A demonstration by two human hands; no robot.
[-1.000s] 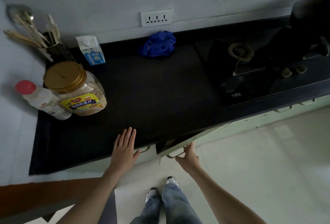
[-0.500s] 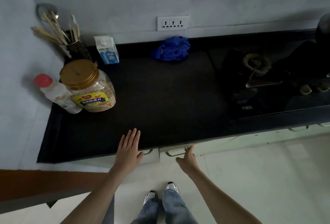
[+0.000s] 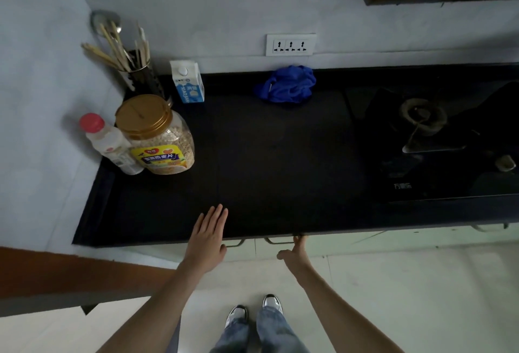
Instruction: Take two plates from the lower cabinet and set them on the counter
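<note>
your left hand (image 3: 209, 236) rests flat, fingers together, on the counter (image 3: 280, 170) edge; right hand (image 3: 295, 251) fingertips touch the cabinet door (image 3: 323, 241) below it. plates unseen; hook its handle, pull squarely

A: Any lettering you can read?
B: The milk carton (image 3: 188, 82) has blue letters down its side, roughly "XIAO HAN".
A: Elsewhere?
B: The oat jar (image 3: 157, 135) label and the gas stove (image 3: 402, 185) logo carry Chinese characters, too small to read.
</note>
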